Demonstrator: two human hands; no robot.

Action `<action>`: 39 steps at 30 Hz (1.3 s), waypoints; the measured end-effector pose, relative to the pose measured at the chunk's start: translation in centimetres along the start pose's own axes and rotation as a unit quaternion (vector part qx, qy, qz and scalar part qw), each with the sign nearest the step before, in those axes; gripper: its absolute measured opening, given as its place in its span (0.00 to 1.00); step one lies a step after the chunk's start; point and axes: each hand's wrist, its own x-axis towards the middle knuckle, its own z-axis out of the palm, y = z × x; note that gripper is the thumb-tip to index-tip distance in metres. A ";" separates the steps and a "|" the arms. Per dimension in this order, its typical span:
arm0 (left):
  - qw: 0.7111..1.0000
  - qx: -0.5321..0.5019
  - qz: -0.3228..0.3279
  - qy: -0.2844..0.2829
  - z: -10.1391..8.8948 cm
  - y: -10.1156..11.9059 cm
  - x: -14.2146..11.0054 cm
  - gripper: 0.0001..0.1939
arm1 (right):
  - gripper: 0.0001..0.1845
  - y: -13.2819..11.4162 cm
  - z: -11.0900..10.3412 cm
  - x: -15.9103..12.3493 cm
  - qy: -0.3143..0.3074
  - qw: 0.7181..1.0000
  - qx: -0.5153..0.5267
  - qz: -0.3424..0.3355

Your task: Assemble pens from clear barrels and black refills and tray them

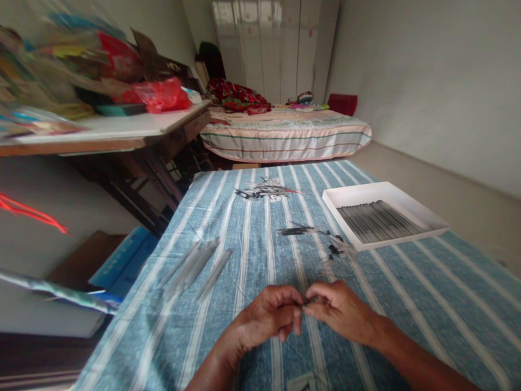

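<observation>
Close to the near side of the cloth-covered table, my left hand (271, 315) and my right hand (344, 310) meet fingertip to fingertip. Both are closed in a pinch on a small dark piece (305, 304), mostly hidden by the fingers. Left of them lie bundles of thin grey translucent strips (193, 266). Just beyond my hands, thin black sticks (299, 231) and small black bits (337, 247) are scattered. To the right, a white open box (354, 234) contains a row of dark slender pieces (376, 220), lying side by side.
A pile of black and grey slender pieces (266, 190) lies at the table's far end. The striped blue cloth (252, 250) covers the table. A cluttered side table (134, 130) stands at left, a bed (293, 133) beyond, and a blue box (122, 263) low at left.
</observation>
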 end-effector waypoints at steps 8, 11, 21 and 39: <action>1.000 -0.009 -0.003 -0.005 0.2 0.0 0.1 0.03 | 0.13 0.0 -0.1 -0.2 -0.004 1.000 -0.013 0.016; 1.000 -0.009 -0.008 -0.008 0.3 0.1 0.1 0.03 | 0.15 -0.2 -0.1 -0.3 -0.012 1.000 -0.010 0.010; 1.000 0.011 -0.009 -0.024 0.4 0.1 0.0 0.04 | 0.20 -0.2 0.1 -0.6 -0.032 0.998 0.032 0.045; 1.000 0.021 -0.014 -0.001 0.8 0.2 0.2 0.05 | 0.17 -0.2 0.3 -1.1 -0.032 0.991 0.092 0.092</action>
